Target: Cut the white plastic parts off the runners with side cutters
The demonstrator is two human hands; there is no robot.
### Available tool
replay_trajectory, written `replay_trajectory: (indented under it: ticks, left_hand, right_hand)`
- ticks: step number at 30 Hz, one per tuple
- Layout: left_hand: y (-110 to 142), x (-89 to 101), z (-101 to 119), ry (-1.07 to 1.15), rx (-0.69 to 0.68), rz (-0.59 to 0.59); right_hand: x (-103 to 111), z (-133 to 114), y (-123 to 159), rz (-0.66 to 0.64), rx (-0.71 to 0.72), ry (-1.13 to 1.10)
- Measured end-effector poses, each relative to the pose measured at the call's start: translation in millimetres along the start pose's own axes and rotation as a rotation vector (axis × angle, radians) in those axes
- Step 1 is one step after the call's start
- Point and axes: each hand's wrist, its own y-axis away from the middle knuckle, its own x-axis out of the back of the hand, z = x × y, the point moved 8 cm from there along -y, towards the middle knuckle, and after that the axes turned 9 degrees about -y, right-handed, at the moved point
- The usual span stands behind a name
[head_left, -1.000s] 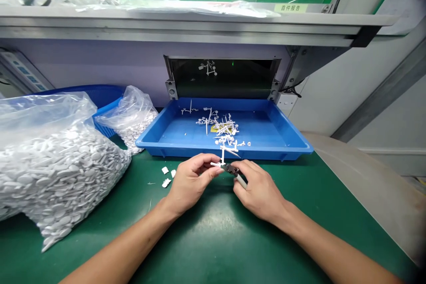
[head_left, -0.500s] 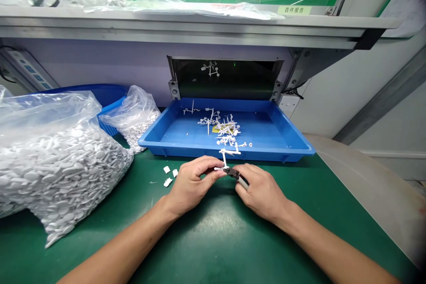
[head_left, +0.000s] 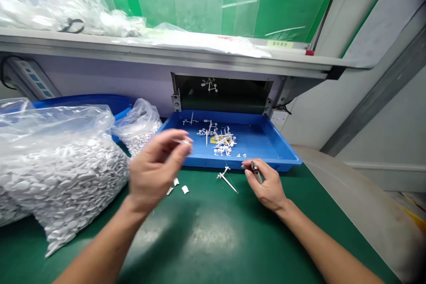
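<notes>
My left hand (head_left: 156, 166), blurred by motion, is raised over the table in front of the bags. Its thumb and fingers pinch a small white plastic part (head_left: 184, 141), mostly hidden. In my right hand (head_left: 266, 184), by the front right of the blue tray, a pair of side cutters (head_left: 255, 171) is held with the jaws pointing up and away. Between the hands a white plastic sprue (head_left: 228, 179) with a long thin stem lies on the green table. A few small white pieces (head_left: 185, 190) rest just right of my left wrist.
The blue tray (head_left: 266, 142) holds several white sprues (head_left: 223, 140). Behind it is a dark opening (head_left: 233, 93) with another sprue inside. A large clear bag (head_left: 76, 186) of white parts and a smaller bag (head_left: 140, 124) stand left. A metal shelf edge (head_left: 149, 57) crosses above.
My left hand has moved left and up with a small white part. The sprue that was between the hands now lies on the table. My right hand has drawn right with the cutters; the view has tilted up.
</notes>
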Motion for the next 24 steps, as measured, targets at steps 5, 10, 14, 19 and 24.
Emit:
replay_trajectory:
  ticks: [5, 10, 14, 19, 24]
  left_hand:
    - [-47, 147.8, 46, -0.338, -0.132, 0.413]
    - [-88, 219.6, 6, -0.941, 0.099, -0.060]
    - [-90, 230.8, -43, -1.080, 0.312, -0.400]
    - [-99, 217.0, -60, -1.044, 0.329, -0.534]
    - [-119, 209.4, -79, -1.014, 0.445, -0.745]
  right_hand:
    - [-44, -10, 2, -0.369, 0.047, 0.191]
    - [-83, 27, 16, -0.517, -0.155, 0.499]
    - [-81, 23, 21, -0.495, -0.278, 0.408]
    - [-33, -42, 14, -0.498, -0.435, 0.067]
    - [69, -115, -51, -0.130, -0.364, -0.385]
